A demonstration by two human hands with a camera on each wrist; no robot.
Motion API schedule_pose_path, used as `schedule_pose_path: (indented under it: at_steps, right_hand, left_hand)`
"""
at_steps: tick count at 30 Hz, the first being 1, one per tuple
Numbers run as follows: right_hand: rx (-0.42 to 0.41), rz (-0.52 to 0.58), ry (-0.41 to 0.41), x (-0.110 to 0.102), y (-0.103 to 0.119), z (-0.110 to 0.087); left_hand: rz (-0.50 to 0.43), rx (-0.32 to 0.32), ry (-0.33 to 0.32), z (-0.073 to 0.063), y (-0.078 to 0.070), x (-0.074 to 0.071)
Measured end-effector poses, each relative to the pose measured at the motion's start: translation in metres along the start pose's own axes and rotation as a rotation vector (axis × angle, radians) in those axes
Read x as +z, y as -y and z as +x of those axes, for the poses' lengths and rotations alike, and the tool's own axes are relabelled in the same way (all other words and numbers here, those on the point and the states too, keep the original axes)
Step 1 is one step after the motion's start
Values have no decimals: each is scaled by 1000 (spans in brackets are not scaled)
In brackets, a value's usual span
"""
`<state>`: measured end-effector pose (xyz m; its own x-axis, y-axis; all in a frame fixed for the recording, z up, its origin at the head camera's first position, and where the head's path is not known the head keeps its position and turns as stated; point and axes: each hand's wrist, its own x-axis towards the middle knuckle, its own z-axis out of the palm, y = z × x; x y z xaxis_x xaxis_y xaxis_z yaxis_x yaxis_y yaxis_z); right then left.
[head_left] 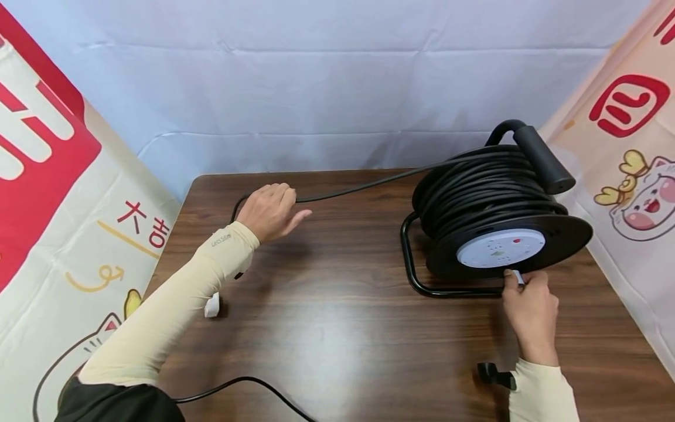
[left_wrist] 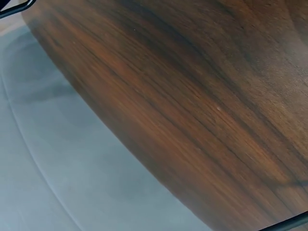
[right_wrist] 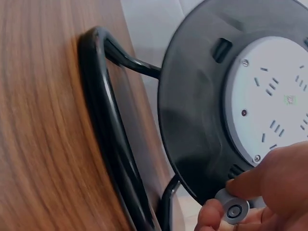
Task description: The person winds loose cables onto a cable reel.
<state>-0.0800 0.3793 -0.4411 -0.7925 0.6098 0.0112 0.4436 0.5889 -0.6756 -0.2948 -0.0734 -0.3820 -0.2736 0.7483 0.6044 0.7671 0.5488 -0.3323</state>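
A black cable reel with a white socket panel stands on the right side of the table, wound with thick black cable. From its top a length of cable runs left to my left hand, whose fingers curl over it while the thumb sticks out. My right hand pinches a grey knob on the lower edge of the reel's side disc. In the left wrist view only the table, the cloth, a bit of cable and part of a black tube appear; the hand is out of sight.
The reel's black tube stand rests on the wooden table, with a grip handle on top. A small white object lies beside my left forearm. Loose cable crosses the near edge. Cloths hang around.
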Motion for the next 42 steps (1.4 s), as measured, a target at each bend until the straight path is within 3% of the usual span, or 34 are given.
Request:
schedule_pose_path:
  at_steps: [11, 20, 25, 30, 37, 42]
  right_hand:
    - [-4, -25, 20, 8, 5, -6]
    - [-8, -35, 21, 9, 7, -6]
    - [-33, -46, 44, 12, 7, -10]
    - [-55, -46, 50, 19, 10, -13]
    - [-43, -52, 63, 21, 11, -17]
    - [-53, -53, 56, 23, 13, -18]
  left_hand:
    - [8, 5, -19, 9, -4, -1]
    - [27, 35, -51, 18, 8, -9]
    - [38, 3, -57, 14, 13, -12]
    - [60, 17, -65, 8, 15, -14]
    - [40, 39, -69, 15, 14, -13]
    - [56, 24, -46, 11, 17, -11]
